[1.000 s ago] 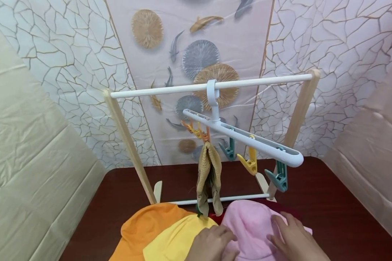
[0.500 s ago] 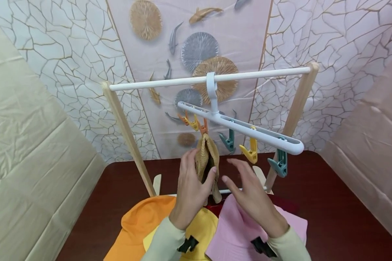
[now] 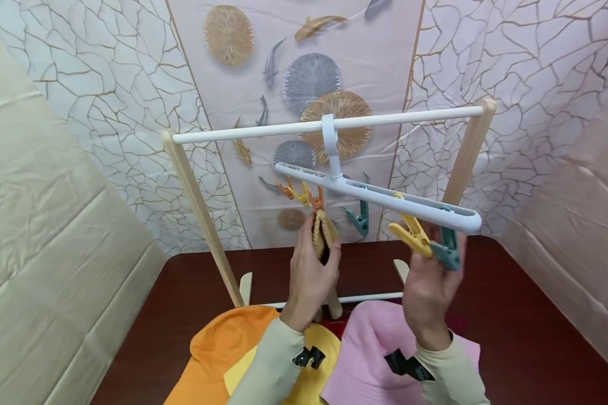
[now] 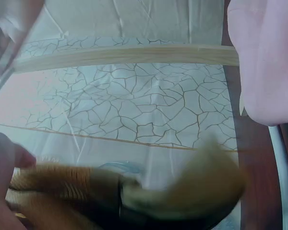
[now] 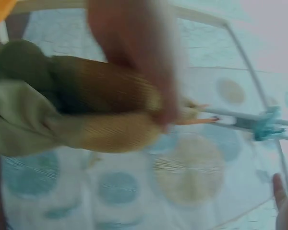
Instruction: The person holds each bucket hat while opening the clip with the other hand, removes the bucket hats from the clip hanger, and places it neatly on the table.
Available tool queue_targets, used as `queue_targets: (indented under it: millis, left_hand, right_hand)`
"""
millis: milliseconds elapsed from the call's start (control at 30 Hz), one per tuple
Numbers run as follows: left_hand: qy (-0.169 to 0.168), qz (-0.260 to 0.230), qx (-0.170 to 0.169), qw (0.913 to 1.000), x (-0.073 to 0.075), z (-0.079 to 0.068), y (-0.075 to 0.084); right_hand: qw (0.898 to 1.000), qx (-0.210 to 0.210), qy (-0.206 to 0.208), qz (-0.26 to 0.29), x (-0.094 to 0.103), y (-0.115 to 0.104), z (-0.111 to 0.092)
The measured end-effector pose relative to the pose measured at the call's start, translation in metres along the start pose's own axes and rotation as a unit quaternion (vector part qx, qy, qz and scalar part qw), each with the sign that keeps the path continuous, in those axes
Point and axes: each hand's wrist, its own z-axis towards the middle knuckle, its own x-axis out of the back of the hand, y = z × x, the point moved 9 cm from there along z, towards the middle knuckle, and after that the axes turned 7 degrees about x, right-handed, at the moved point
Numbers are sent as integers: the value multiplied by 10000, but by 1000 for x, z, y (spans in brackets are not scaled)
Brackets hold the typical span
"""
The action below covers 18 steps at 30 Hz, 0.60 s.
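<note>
A tan woven hat [image 3: 320, 247] hangs folded from an orange clip [image 3: 316, 199] on the pale blue hanger [image 3: 385, 198]. My left hand [image 3: 311, 275] grips its upper part, thumb on the near side and fingers at the left. In the right wrist view the hat [image 5: 105, 120] also shows a greenish lower part. My right hand [image 3: 430, 287] is raised behind a yellow clip [image 3: 412, 233] and a teal clip [image 3: 448, 250] near the hanger's right end. The clips partly hide its fingers; in the right wrist view the visible fingertips [image 5: 279, 191] hold nothing.
The hanger hooks over the white bar [image 3: 405, 117] of a wooden stand [image 3: 202, 219]. Another teal clip [image 3: 360, 216] hangs near the hanger's middle. Orange [image 3: 233, 349], yellow [image 3: 324, 343] and pink hats [image 3: 380, 349] lie on the dark red table [image 3: 527, 326], before the stand.
Both hands have risen from the hats on the table. The left has taken hold of the tan hat. The right has moved right, behind the clips, and the yellow clip now tilts.
</note>
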Motion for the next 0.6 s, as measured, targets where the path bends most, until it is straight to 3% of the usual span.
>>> queue_targets:
  millis: [100, 233, 367, 500, 600]
  left_hand:
    - [-104, -132, -101, 9998, -4, 1, 1]
    - [-199, -46, -233, 9995, -3, 4, 0]
    - [-603, -325, -216, 9974, -6, 5, -3]
    - [-1159, -863, 12, 9895, -8, 2, -10]
    - [-1017, -1121, 0, 9885, 9, 5, -6]
  right_hand:
    - [9942, 638, 137, 850, -11, -24, 15]
    - [9870, 1435, -365, 621, -40, -43, 22]
    - [9670, 2273, -1141, 170, -62, -53, 14]
    - [9441, 2541, -2084, -252, -78, -54, 9]
    - [9301, 2369, -2741, -607, -90, -50, 9]
